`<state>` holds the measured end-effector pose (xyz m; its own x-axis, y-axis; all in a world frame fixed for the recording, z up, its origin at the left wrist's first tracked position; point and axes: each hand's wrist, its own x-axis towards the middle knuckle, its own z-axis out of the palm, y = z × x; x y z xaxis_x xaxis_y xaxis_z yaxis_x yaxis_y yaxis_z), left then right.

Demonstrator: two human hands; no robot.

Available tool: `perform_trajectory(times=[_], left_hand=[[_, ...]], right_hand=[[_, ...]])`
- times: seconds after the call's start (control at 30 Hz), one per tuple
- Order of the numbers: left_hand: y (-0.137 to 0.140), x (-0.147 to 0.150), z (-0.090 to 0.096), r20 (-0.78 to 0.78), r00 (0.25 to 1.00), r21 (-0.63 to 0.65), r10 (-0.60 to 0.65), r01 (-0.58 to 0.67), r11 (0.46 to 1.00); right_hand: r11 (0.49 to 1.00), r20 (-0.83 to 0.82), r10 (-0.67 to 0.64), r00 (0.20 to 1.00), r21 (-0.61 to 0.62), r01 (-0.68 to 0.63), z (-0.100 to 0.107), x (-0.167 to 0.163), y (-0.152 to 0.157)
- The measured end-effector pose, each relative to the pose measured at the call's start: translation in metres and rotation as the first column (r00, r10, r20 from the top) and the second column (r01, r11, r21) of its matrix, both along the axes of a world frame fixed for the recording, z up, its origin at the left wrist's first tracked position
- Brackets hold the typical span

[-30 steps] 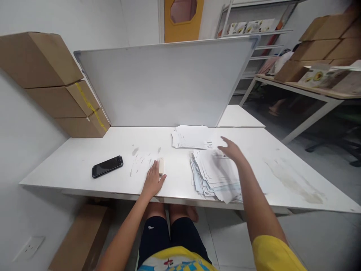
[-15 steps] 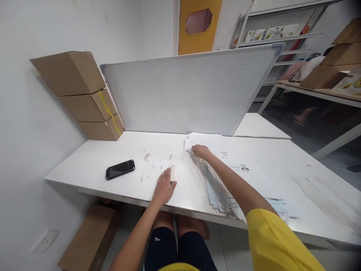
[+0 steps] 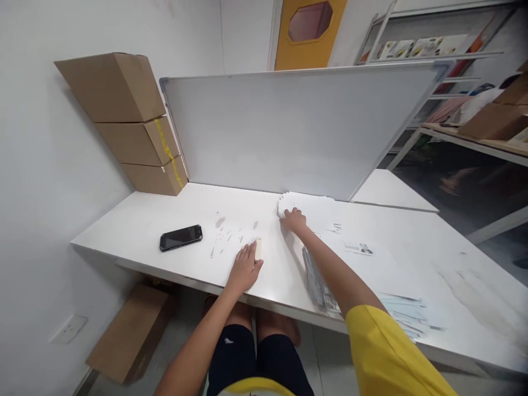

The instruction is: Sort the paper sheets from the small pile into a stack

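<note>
My left hand (image 3: 244, 268) rests on the white table, fingers stretched out and lying flat. A small cream block (image 3: 258, 249) lies against its index finger, with the thumb at the block's near end; its exact kind is unclear. My right hand (image 3: 294, 221) reaches to the far left corner of a spread of paper sheets (image 3: 313, 206), with fingers and thumb closed on the paper's edge. My forearm covers part of the papers. One sheet shows a small dark picture and printed lines. Beneath the forearm lies a pile of papers (image 3: 314, 280) with greyish, blurred edges.
A black phone (image 3: 180, 237) lies left of the hands. Grey smudges mark the table (image 3: 144, 220). Behind stand a whiteboard (image 3: 280, 132) and stacked cardboard boxes (image 3: 136, 140). Another box (image 3: 130, 333) sits under the table. Part of another person (image 3: 478, 107) shows at the right.
The camera view has shifted, so the scene sits further right. My right hand's fingers have settled more over the papers' corner, and the pile's left edges have moved. My left hand stays beside the block.
</note>
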<state>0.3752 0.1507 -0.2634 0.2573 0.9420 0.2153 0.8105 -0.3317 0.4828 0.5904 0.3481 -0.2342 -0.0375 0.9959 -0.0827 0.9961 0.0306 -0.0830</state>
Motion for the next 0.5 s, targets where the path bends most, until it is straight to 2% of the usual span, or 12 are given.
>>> perform_trajectory(times=[0.27, 0.4, 0.5], left_hand=[[0.001, 0.006, 0.003, 0.019, 1.000, 0.012, 0.016, -0.016, 1.000], [0.001, 0.003, 0.009, 0.077, 0.997, -0.006, 0.030, -0.030, 1.000], [-0.013, -0.001, 0.018, 0.195, 0.980, 0.061, 0.036, -0.048, 0.997]], right_hand=[[0.994, -0.064, 0.092, 0.994, -0.048, -0.095, 0.014, 0.031, -0.013], [0.996, -0.099, 0.094, 0.991, 0.017, -0.093, 0.036, 0.034, -0.031], [0.985, -0.163, 0.136, 0.977, 0.123, -0.117, 0.052, 0.028, -0.072]])
